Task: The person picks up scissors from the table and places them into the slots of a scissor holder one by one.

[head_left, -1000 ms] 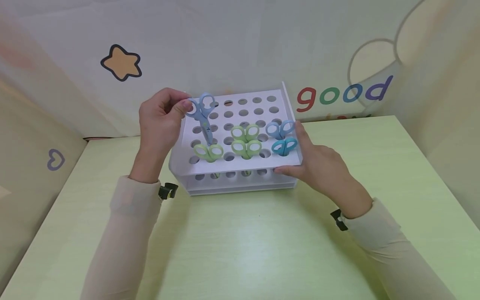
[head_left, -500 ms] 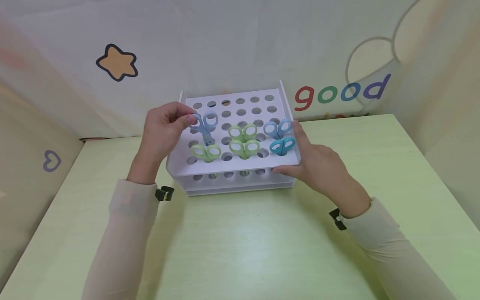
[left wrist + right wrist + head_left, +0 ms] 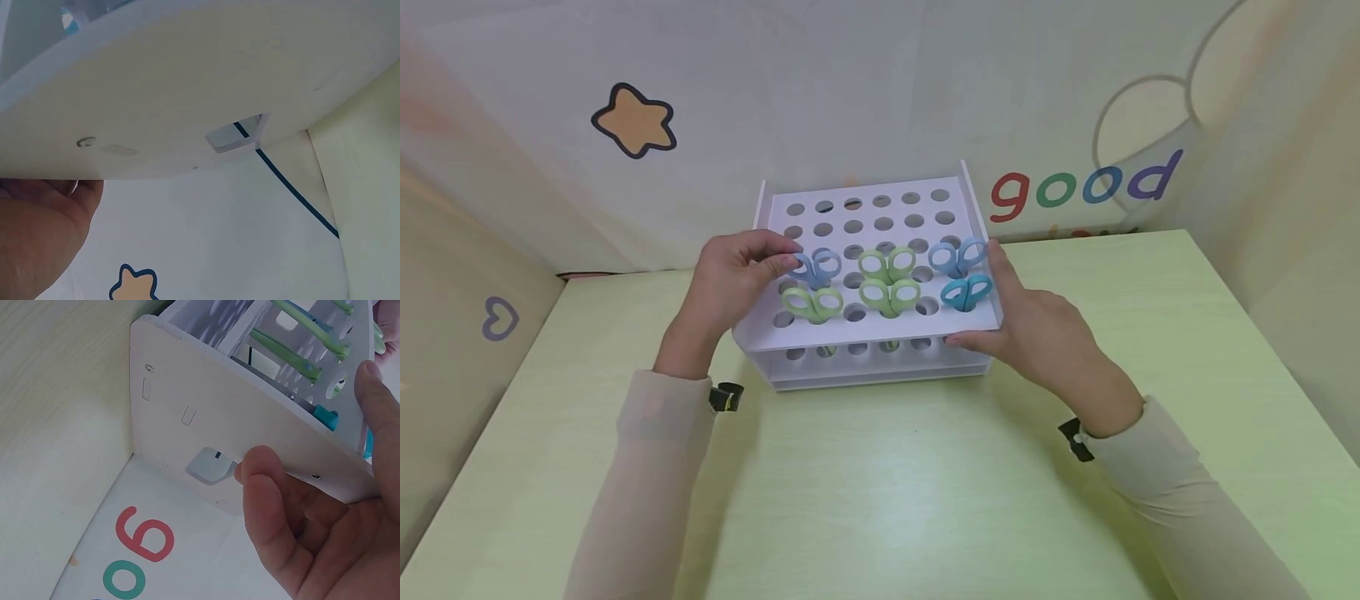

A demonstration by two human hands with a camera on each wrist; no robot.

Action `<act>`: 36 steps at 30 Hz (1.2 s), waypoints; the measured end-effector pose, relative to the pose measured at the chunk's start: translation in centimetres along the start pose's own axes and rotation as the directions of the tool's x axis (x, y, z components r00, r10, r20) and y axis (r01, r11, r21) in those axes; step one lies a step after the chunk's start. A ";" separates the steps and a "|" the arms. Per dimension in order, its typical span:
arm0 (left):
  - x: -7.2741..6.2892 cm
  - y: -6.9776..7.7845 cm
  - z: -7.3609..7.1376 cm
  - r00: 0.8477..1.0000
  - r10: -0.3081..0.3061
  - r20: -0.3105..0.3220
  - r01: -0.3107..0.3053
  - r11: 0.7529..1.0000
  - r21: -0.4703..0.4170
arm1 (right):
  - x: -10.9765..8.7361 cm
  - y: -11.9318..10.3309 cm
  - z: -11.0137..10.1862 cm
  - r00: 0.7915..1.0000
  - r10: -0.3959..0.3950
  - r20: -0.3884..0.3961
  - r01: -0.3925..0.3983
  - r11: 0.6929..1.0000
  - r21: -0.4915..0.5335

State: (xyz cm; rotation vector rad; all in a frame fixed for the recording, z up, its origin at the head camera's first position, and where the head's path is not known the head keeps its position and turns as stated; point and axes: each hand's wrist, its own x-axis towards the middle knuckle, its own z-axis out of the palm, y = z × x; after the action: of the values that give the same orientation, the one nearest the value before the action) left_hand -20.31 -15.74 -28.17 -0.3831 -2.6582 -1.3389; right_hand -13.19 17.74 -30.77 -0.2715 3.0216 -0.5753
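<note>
A white rack with rows of round holes stands on the table. My left hand pinches the left loop of light blue scissors, which sit low in a hole at the rack's left. In the left wrist view, the rack's side panel hides most of that hand. My right hand grips the rack's right side, thumb along the front edge, fingers against the outer panel. Several other scissors stand handles up: green ones left and middle, blue ones and teal ones at right.
The pale green table stretches in front of the rack and to both sides. Close behind the rack hangs a printed cloth with a star and coloured letters. More cloth flanks the table.
My left hand has moved down with the light blue scissors, and their blades have sunk into the hole. The right hand keeps its grip on the rack.
</note>
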 end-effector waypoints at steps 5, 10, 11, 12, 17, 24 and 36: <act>-0.3 -0.2 0.4 1.000 -0.001 0.014 0.001 1.000 0.016 | 0.0 0.1 0.0 1.000 0.000 0.001 0.000 1.000 -0.003; -0.3 -0.2 0.7 1.000 -0.004 0.010 0.004 0.999 0.046 | 0.0 0.2 0.0 1.000 -0.002 0.001 0.002 1.000 0.002; -0.3 -0.2 0.7 1.000 -0.006 0.011 0.006 0.999 0.050 | 0.0 0.2 0.1 1.000 -0.003 0.000 0.003 1.000 0.001; -0.3 -0.2 0.7 1.000 -0.008 0.012 0.007 0.998 0.056 | 0.0 0.2 0.1 1.000 -0.004 -0.002 0.004 1.000 0.002; -0.2 -0.3 0.8 0.998 -0.054 0.043 0.052 0.998 0.044 | 0.1 0.4 0.1 1.000 -0.011 -0.009 0.011 1.000 -0.004; 0.0 -0.5 1.0 0.991 -0.102 0.081 0.098 0.994 0.057 | 0.3 0.6 0.2 1.000 -0.008 -0.001 0.008 1.000 -0.009; -0.4 -1.5 0.2 1.000 -0.015 0.004 0.015 1.000 -0.008 | 1.3 1.0 0.4 1.000 0.001 0.022 -0.002 0.998 0.058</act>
State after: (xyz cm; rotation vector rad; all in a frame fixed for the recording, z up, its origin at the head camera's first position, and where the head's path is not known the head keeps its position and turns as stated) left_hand -20.38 -16.51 -29.53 -0.3674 -2.6652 -1.3550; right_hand -14.55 18.24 -31.55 -0.2711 2.9778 -0.6543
